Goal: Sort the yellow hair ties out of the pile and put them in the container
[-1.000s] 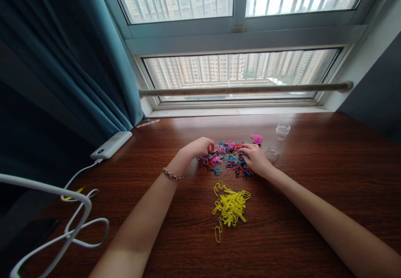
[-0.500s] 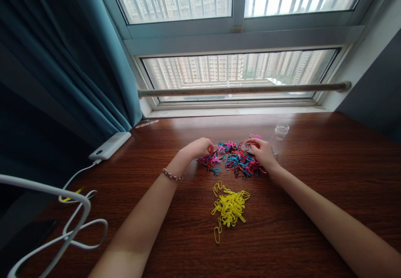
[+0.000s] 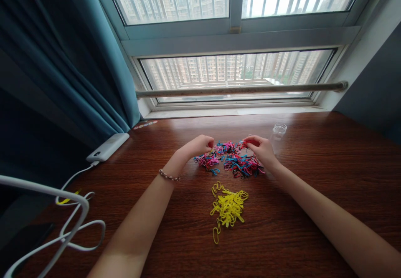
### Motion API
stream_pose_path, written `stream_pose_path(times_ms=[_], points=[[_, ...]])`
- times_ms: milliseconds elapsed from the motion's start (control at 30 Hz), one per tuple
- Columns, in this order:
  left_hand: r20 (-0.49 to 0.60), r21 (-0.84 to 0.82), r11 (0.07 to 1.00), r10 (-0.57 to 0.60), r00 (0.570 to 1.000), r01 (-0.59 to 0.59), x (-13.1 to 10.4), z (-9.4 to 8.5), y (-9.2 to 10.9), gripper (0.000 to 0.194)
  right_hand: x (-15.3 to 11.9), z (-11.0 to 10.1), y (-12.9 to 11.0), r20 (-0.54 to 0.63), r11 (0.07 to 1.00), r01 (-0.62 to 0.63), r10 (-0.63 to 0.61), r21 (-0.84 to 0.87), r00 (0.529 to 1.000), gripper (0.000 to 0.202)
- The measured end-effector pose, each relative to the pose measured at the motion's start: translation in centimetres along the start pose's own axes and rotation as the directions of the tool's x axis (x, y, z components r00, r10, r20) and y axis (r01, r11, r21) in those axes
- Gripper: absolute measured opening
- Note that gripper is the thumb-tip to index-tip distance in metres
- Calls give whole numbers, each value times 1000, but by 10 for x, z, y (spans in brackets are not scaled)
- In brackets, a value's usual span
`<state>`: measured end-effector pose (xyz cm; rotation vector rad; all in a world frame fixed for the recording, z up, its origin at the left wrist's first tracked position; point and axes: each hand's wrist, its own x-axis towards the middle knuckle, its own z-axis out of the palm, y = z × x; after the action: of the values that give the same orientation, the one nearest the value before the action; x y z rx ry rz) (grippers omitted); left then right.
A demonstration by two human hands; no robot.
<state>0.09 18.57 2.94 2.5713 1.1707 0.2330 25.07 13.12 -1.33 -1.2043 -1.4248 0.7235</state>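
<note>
A loose heap of pink, red, blue and black rubber bands (image 3: 241, 163) spreads over the brown table, with a part reaching left. At the heap's left edge is my left hand (image 3: 202, 145), its fingers curled together; what they hold, if anything, is too small to make out. My right hand (image 3: 260, 147) pinches at a red rubber band (image 3: 244, 143) on the heap's far right side. Nearer to me, between my forearms, lies a separate pile of yellow rubber bands (image 3: 229, 207). Just behind my right hand stands a clear open jar (image 3: 278, 132).
On the left, a white power bank (image 3: 108, 147) sits by the blue curtain (image 3: 103, 82), its white cable (image 3: 84, 203) looping along the table's left side. The window with a metal rail (image 3: 241, 89) borders the far edge.
My right hand has shifted slightly left and its fingers have closed on a red band. A pink item beside its fingertips no longer shows. My left hand stays nearly in place.
</note>
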Motion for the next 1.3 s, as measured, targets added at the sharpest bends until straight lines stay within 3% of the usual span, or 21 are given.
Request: stream_pose_path(times_ms=[100, 400, 533, 633, 767, 900, 967, 1033, 1133, 1300], points=[[-44, -57, 998, 10, 999, -13, 1, -2, -3, 10, 2, -4, -12, 7, 990, -49, 48, 136, 999, 20], [-62, -306, 951, -57, 996, 36, -1, -6, -12, 10, 0, -2, -15, 39, 980, -66, 60, 186, 997, 20], [-7, -334, 940, -72, 997, 66, -2, -9, -10, 17, 1, -3, -10, 10, 999, 8, -8, -42, 1000, 20], [26, -230, 972, -37, 999, 42, 0, -6, -6, 20, 0, -2, -6, 18, 948, 95, -94, -303, 995, 17], [20, -54, 998, 30, 999, -29, 3, 5, 2, 18, -2, -3, -5, 208, 883, 138, -47, -448, 977, 17], [29, 39, 996, 79, 996, -80, 5, 17, 10, 15, -5, -7, -8, 457, 826, 239, 25, -510, 889, 45], [30, 70, 992, 99, 995, -101, 4, 20, 13, 14, -5, -7, -8, 510, 799, 290, 23, -526, 860, 47], [23, 92, 990, 108, 994, -110, 4, 21, 15, 15, -4, -6, -5, 472, 800, 265, 26, -538, 881, 32], [-15, 105, 987, 120, 993, -117, 4, 21, 16, 13, 0, -5, -2, 313, 863, 141, 20, -484, 949, 20], [-142, 83, 987, 145, 979, -134, 5, 19, 16, 9, 8, -10, -6, 94, 989, 19, -5, -150, 996, 18]])
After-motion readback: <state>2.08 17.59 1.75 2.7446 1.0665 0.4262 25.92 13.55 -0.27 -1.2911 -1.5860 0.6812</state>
